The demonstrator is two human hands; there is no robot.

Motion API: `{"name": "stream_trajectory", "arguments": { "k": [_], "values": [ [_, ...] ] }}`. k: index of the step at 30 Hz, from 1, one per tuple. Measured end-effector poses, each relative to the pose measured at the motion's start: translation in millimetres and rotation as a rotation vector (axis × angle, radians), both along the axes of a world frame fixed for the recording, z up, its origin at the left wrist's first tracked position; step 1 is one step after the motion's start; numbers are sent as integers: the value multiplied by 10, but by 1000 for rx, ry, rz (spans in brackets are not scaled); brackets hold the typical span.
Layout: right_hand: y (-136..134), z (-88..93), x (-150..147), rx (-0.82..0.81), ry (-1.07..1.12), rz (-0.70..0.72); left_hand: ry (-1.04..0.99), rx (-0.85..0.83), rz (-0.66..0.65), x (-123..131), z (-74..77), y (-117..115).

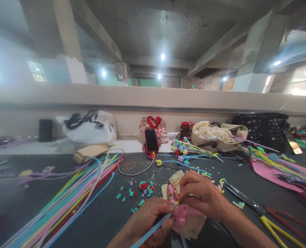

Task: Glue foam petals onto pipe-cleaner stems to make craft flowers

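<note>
My left hand (pixel 155 217) is closed around a light-blue chenille stem (pixel 153 230), which slants down toward the bottom edge. Its fingertips meet those of my right hand (pixel 201 193), which is pinched at the stem's upper end, by a small yellowish bit. What the right fingers hold is too small and covered to make out. Just beneath and behind both hands sits a pink plastic tool (pixel 183 214) with a stained, pink-speckled front part (pixel 171 192). It rests on beige cloth or paper (pixel 177 177); the hands hide part of it.
Coloured chenille stems (pixel 77 196) lie in a bundle at left. Cut green and red pieces (pixel 146 186) are scattered mid-table. Scissors (pixel 256 205) with red and yellow handles lie at right. Behind are a propped phone (pixel 151 140), finished stem flowers (pixel 185 146) and a white bag (pixel 91 129).
</note>
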State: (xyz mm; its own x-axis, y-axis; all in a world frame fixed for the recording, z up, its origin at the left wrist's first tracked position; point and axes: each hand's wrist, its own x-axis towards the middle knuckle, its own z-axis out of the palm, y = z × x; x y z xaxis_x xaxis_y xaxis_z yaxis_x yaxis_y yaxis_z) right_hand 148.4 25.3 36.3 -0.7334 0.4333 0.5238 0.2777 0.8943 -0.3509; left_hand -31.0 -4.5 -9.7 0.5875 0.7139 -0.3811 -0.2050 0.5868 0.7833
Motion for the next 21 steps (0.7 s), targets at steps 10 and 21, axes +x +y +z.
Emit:
{"name": "stream_trajectory", "arguments": {
  "k": [10,21],
  "values": [
    [12,-33,62,-125,129,1,-46,53,76,11,16,-51],
    [47,-169,-3,-612,560,-238,-126,219,236,71,21,-50]
  ]
}}
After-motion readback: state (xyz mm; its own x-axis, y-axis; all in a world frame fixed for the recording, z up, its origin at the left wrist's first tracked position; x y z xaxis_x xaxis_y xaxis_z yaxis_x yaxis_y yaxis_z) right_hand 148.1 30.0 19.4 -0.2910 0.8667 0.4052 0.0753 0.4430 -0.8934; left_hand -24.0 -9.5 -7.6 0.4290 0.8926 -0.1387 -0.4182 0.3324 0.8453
